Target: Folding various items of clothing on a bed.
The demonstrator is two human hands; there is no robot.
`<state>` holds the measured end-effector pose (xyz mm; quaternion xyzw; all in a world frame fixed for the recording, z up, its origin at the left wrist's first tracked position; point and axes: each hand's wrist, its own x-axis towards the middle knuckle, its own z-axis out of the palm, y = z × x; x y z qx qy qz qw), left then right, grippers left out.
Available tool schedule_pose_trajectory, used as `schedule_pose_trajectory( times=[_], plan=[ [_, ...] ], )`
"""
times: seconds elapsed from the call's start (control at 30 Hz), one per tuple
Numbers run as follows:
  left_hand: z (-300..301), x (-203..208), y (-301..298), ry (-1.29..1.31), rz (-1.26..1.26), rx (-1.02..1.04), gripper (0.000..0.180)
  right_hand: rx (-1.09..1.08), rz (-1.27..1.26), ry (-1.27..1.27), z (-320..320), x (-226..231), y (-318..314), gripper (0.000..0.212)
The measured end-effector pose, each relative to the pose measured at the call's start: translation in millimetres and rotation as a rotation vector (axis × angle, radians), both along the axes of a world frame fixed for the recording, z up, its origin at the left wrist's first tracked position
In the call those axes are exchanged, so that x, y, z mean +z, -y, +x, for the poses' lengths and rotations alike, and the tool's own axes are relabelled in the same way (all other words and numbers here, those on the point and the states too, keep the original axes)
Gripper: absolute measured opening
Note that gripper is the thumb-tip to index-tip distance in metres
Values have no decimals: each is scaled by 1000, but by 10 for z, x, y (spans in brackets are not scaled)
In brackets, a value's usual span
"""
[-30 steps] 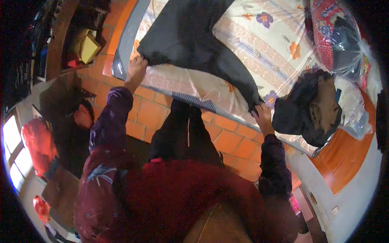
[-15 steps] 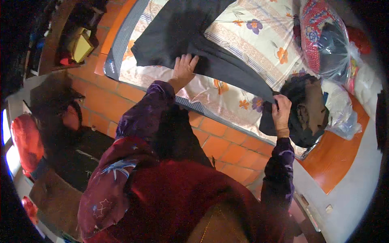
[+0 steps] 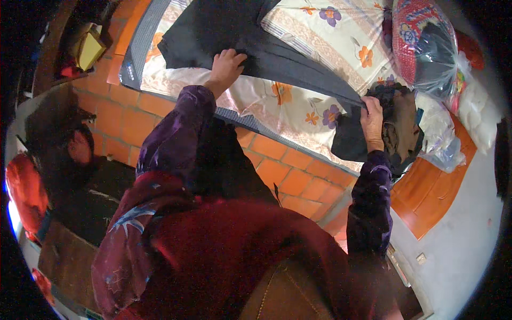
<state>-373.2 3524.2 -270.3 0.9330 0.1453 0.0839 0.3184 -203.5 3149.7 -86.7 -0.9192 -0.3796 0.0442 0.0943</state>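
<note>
A pair of black trousers (image 3: pixel 213 26) lies spread over a flowered sheet (image 3: pixel 314 42) on a bed, one leg stretching toward the right. On the near edge of the cloth rests my left hand (image 3: pixel 226 68), its fingers laid on the fabric and slightly bent. My right hand (image 3: pixel 372 120) pinches the tapering end of that leg between thumb and fingers. Just beyond the right hand is a heap of dark and brown clothes (image 3: pixel 400 122). A black piece of cloth (image 3: pixel 349 136) hangs down to the left of my right wrist.
Clear plastic bags (image 3: pixel 434 58) with a red patterned textile and dark cloth stand at the far right. An orange-brown board (image 3: pixel 432 186) lies beside the bed. Orange floor tiles (image 3: pixel 293 170) run along the near bed edge. On the left are a wooden cabinet (image 3: pixel 50 58) and a yellow box (image 3: pixel 90 52).
The view has shifted a little, so the bed sits slightly further left and up. My left hand's fingers have drawn closer together on the trousers; the right still pinches the leg end.
</note>
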Motion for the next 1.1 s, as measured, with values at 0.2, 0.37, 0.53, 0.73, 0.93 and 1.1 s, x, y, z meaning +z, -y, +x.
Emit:
schedule_pose_trajectory(
  times=[0.2, 0.37, 0.53, 0.73, 0.93, 1.1],
  plan=[
    [11, 146, -135, 95, 100, -110, 17, -29, -103, -32, -337, -473, 280, 43],
    [-72, 180, -314, 141, 186, -290, 18, -275, -367, -159, -745, -1188, 219, 46],
    [28, 183, -277, 85, 147, -352, 20, -374, -10, -200, -984, -1637, -64, 45],
    [10, 276, -170, 181, 129, -273, 19, -519, 209, -191, -1020, -1753, -48, 32],
    [-49, 290, -105, 167, 166, -253, 18, -702, 355, 100, -842, -1738, 300, 21],
    [-51, 271, -146, 155, 71, -286, 15, -671, 180, -79, -686, -1756, 436, 16]
  ],
)
